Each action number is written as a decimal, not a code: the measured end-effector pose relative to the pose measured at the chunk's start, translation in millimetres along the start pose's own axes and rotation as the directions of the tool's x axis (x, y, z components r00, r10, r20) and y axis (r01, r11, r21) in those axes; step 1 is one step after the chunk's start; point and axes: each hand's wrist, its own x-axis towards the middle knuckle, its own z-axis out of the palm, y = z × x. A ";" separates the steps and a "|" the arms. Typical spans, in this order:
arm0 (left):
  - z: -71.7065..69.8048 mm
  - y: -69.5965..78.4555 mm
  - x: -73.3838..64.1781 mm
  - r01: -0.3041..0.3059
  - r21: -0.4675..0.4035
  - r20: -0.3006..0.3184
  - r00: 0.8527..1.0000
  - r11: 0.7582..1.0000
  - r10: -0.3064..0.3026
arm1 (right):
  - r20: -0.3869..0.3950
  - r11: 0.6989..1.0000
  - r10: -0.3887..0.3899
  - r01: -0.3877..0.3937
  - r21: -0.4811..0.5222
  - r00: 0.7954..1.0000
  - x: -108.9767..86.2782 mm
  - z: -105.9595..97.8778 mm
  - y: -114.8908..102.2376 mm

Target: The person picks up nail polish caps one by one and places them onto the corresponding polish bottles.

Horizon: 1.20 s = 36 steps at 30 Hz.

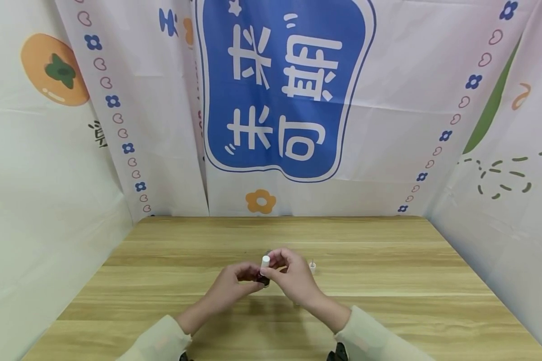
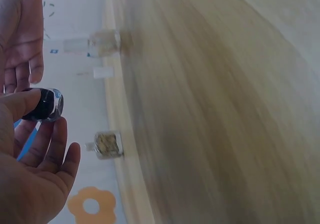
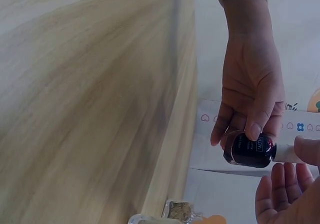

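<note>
A small dark bottle with a white cap, which looks like nail polish (image 3: 247,149), is held up above the table, tilted in the head view. My left hand (image 1: 232,283) pinches its glass body between thumb and fingers. The white cap (image 3: 286,154) is between the thumb and fingers of my right hand (image 1: 293,276). Cap and bottle are together at the neck. In the left wrist view, the left thumb lies over the dark glass and the fingers are under it. Light lettering shows on the bottle's side in the right wrist view.
On the wooden table (image 1: 411,301) stands a loose white cap (image 1: 312,268) with a thin stem pointing up. The left wrist view shows a glass bottle with gold-brown contents (image 2: 107,145) and a blurred, white-capped bottle (image 2: 105,42). Printed cloth (image 1: 375,150) hangs behind the table.
</note>
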 end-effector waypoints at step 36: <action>-13.8 -38.9 6.2 -0.012 0.081 0.085 0.996 0.997 0.005 | 0.007 0.988 0.057 -0.055 -0.145 0.998 13.5 30.2 25.2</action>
